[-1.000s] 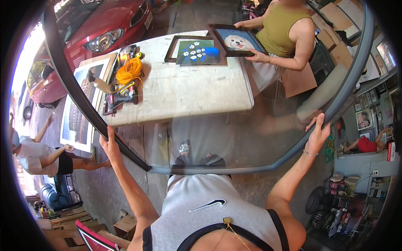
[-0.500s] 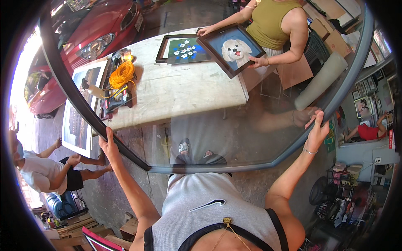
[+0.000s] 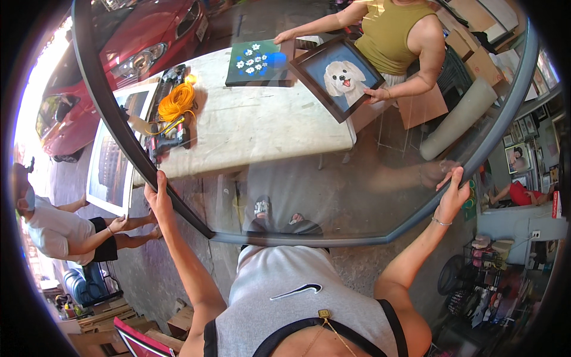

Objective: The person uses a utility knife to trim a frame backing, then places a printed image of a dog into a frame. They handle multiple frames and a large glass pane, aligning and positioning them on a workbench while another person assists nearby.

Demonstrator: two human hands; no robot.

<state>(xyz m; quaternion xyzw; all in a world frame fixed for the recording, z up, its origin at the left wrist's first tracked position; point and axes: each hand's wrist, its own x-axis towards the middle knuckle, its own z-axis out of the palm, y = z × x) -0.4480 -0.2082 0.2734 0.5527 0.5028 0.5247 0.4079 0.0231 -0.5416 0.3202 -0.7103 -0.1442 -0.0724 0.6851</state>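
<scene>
A large glass pane in a dark grey frame [image 3: 297, 240] spans the view in front of my body. My left hand [image 3: 159, 195] is closed on its left side rail, thumb up along the edge. My right hand [image 3: 452, 195] grips the right side rail; its fingers show through the glass. Beyond the pane, a person in an olive top holds a dark-framed painting of a white dog [image 3: 345, 80]. That person's other hand reaches to a flower painting [image 3: 256, 62] on the white table [image 3: 256, 131].
Orange cord [image 3: 176, 102] and a power drill [image 3: 169, 141] lie at the table's left end. At left another person holds a white-bordered picture [image 3: 110, 172]. A red car [image 3: 140, 53] stands behind, a pale roll [image 3: 458, 119] at right, a fan [image 3: 453, 275] at lower right.
The flower painting has shifted left and up, and the dark frame no longer shows at its left. The dog painting sits slightly lower and farther right. My hands keep their grip.
</scene>
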